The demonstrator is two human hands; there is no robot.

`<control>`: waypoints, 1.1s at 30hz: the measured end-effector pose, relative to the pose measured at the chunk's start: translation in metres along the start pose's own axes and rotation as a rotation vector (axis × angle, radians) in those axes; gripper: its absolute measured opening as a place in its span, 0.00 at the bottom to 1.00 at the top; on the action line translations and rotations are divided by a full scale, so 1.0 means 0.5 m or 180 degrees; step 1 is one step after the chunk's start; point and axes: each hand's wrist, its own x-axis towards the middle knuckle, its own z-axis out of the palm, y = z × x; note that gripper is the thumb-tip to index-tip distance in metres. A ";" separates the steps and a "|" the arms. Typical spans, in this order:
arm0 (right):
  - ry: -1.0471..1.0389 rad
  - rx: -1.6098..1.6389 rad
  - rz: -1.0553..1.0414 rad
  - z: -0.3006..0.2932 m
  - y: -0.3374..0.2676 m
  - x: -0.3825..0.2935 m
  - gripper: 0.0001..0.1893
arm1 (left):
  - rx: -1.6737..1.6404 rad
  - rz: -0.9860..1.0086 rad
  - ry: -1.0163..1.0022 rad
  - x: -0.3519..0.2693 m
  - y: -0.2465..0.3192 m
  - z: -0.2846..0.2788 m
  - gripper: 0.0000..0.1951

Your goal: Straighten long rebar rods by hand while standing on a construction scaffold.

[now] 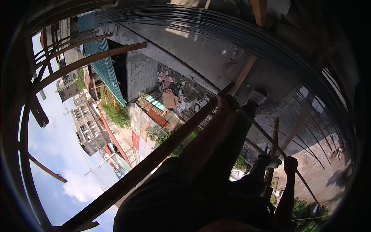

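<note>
A long thin metal rod, seemingly a reinforcing bar point(262, 132), runs diagonally from the upper left to the lower right. My left hand point(227, 103) is closed around it near the centre, close beside a long wooden beam point(162, 146); whether it also touches the beam is hard to tell. Lower right, my right hand point(290, 164) grips the same bar in a fist, in deep shadow. One foot in light footwear point(258, 96) rests on the concrete slab point(200, 49). My other foot point(270, 161) is near an upright timber point(274, 139).
A bundle of long dark bars point(232, 29) curves across the top. Several thin bars point(316, 136) stick out at the right. Beyond the slab edge is a drop to rubble point(176, 92), a block wall point(142, 74) and rusty roofing point(158, 114). Timbers point(95, 56) cross the left side.
</note>
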 end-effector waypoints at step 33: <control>0.1352 0.0398 -0.0057 -0.351 -0.189 0.203 0.32 | 0.0479 -0.0248 -0.2296 0.184 -0.418 0.016 0.09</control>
